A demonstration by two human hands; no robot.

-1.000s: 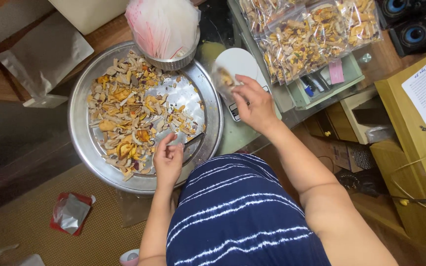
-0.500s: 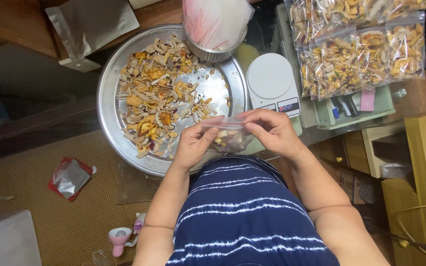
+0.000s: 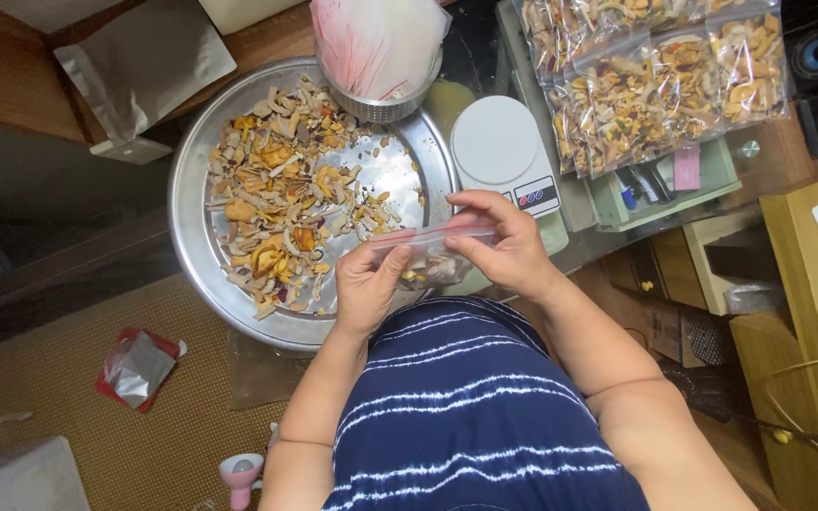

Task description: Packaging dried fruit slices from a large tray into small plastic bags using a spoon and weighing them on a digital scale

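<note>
My left hand (image 3: pixel 364 282) and my right hand (image 3: pixel 504 248) both pinch the top edge of a small clear zip bag (image 3: pixel 431 258) partly filled with dried fruit chips. The bag hangs between my hands, just above my lap in a navy striped garment. Behind my left hand lies a large round metal tray (image 3: pixel 203 284) spread with mixed dried chips (image 3: pixel 286 203). A white kitchen scale (image 3: pixel 502 151) stands just beyond my right hand.
A metal bowl holding clear bags (image 3: pixel 379 52) sits at the tray's far rim. Several filled bags of chips (image 3: pixel 655 76) lie at the back right. A grey pouch (image 3: pixel 144 61), a red foil wrapper (image 3: pixel 136 369) on the mat, and yellow wooden furniture (image 3: pixel 816 312) surround me.
A second ago my right hand held the bag by the scale while my left rested on the tray. Both hands have since come together on the bag's top edge.
</note>
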